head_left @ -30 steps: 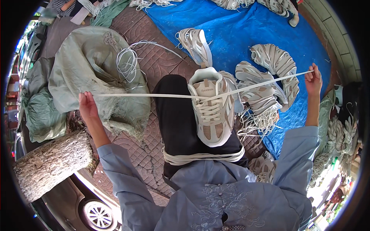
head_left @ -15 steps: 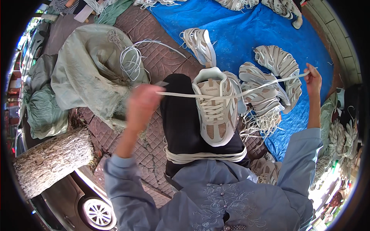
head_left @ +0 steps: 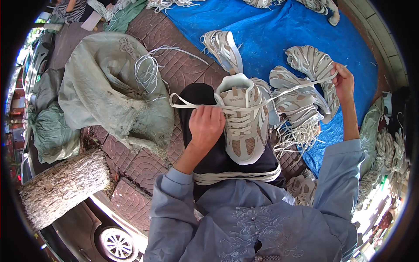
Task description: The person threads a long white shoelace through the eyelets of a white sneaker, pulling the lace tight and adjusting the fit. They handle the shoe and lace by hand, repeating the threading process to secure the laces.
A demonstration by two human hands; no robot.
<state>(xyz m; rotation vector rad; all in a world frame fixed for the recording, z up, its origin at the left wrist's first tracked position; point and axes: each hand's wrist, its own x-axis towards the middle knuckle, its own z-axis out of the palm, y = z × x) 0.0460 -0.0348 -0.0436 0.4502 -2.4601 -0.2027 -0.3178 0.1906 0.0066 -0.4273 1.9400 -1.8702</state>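
In the head view, a beige-and-white shoe point(head_left: 257, 131) is sitting toe toward the wearer on a dark-trousered lap point(head_left: 191, 96), which is apparently steadying it. The left hand point(head_left: 205, 127) is gripping a pale lace point(head_left: 239, 108), fingers curled closed; the right hand point(head_left: 344, 84) is pinching its far stretch, likely holding that length clear.

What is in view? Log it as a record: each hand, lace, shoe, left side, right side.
Left hand: closed on the lace, left of the shoe
Right hand: gripping the lace near one end
Lace: pale, looped past the left hand
Shoe: beige and white, on black trousers
Left side: greenish sack
Right side: blue tarp, more shoes
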